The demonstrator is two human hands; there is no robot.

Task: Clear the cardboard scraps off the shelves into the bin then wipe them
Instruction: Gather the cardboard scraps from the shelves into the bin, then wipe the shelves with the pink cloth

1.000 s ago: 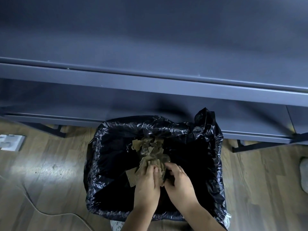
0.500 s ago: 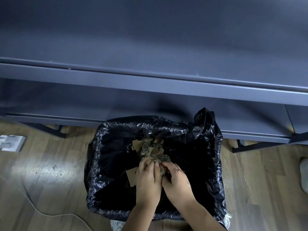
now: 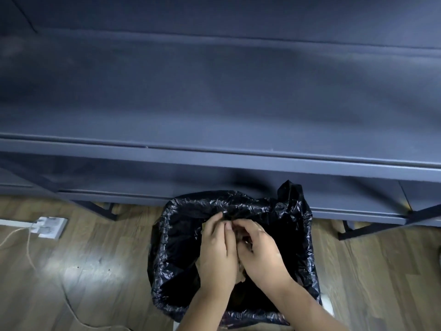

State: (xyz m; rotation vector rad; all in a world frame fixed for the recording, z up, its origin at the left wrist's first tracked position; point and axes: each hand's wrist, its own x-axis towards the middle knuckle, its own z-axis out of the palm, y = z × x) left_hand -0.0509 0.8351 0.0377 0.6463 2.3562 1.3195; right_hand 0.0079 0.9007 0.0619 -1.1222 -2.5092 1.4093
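1. Both hands are now brought tighter together than half a second ago: left hand (image 3: 216, 258) and right hand (image 3: 261, 255) are closed over the cardboard scraps (image 3: 241, 275), formerly seen lying ahead of them.
2. Scraps are clasped between the curled palms, only slivers showing between and beneath them, directly over the open, lined bin (image 3: 164, 237).
3. Release is best made low inside, palms parted slowly and brushed off.

Shelves (image 3: 214, 161) stand close behind the open bin (image 3: 164, 235)

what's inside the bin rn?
Over the black-lined bin, left hand and right hand cup brown cardboard scraps, which peek out between them. The bottom is hidden by hands and shadow.
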